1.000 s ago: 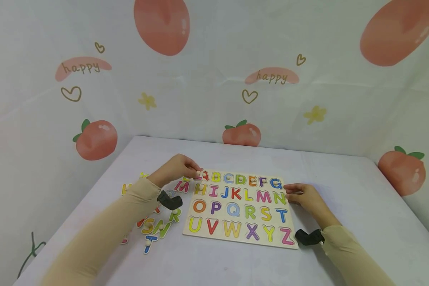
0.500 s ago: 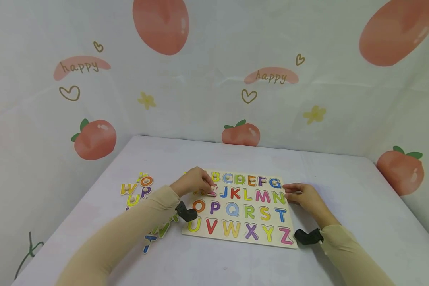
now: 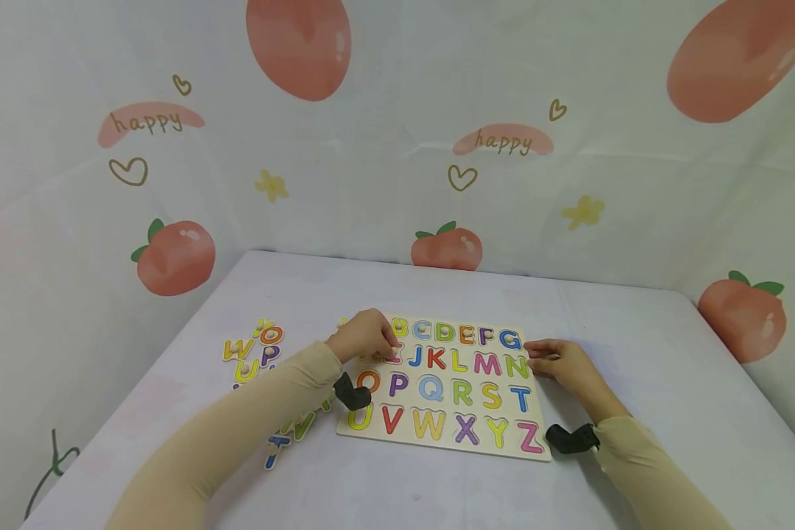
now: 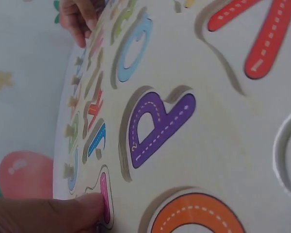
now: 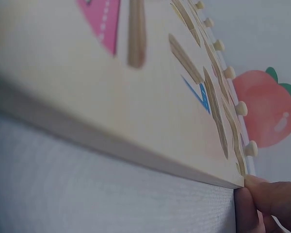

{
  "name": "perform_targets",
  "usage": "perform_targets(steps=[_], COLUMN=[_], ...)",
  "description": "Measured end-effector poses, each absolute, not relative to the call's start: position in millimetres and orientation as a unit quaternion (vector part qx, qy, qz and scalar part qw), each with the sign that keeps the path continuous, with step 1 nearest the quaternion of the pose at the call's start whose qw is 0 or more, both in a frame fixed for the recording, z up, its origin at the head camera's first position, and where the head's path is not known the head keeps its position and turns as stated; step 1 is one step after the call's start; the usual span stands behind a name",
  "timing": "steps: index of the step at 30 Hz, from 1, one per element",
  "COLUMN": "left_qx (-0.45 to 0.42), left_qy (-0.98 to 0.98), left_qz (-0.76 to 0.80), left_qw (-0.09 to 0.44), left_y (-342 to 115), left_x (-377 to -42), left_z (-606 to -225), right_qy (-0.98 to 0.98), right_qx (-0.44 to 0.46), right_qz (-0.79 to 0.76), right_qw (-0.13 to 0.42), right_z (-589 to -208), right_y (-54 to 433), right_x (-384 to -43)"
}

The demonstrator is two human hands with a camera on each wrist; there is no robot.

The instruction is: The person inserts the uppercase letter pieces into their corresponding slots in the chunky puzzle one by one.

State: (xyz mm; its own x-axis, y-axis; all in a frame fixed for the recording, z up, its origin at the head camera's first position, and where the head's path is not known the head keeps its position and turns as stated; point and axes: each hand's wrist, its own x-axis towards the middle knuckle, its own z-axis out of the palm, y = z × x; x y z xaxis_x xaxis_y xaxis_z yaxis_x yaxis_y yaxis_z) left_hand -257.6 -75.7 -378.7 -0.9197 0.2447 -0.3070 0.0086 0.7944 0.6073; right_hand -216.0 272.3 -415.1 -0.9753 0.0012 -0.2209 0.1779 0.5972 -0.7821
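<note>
The wooden alphabet puzzle board (image 3: pixel 404 440) lies flat on the table. My left hand (image 3: pixel 366 336) is over its left side, pinching the pink letter I piece (image 3: pixel 393 360) at the I recess. In the left wrist view the thumb (image 4: pixel 82 211) presses close against this pink letter (image 4: pixel 105 194), and the other fingers are mostly hidden. At the board's right edge, beside G and N, my right hand (image 3: pixel 563 366) grips the rim between thumb and fingers. The right wrist view has its thumb (image 5: pixel 276 196) at the board's edge (image 5: pixel 184 174).
Knobbed letter pieces, among them W (image 3: pixel 237 350), O (image 3: pixel 271 336) and T (image 3: pixel 277 450), lie loose left of the board, partly behind the left sleeve (image 3: pixel 238 419). Pieces with knobs, such as G (image 3: pixel 510 339), sit along the top row. A fruit-print cloth (image 3: pixel 371 184) hangs behind the table.
My left hand has moved from the board's upper left corner, right and nearer, to the I recess with the pink letter. Over the last half second it barely shifts. The right hand stays put.
</note>
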Motion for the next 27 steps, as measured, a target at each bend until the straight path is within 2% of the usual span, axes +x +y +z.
perform_targets(steps=[12, 18, 27], left_qx=[0.115, 0.131, 0.116], left_qy=[0.917, 0.877, 0.873], left_qz=[0.344, 0.429, 0.451], left_qw=[0.166, 0.171, 0.146], left_y=[-95, -129, -192], left_x=[-260, -256, -246], left_z=[-364, -344, -326], right_qy=[0.888, 0.889, 0.887], right_qx=[0.056, 0.050, 0.049], right_qz=[-0.444, -0.445, -0.449], right_qw=[0.101, 0.097, 0.096], right_z=[-414, -414, -416], right_y=[272, 272, 272], right_x=[-216, -216, -216])
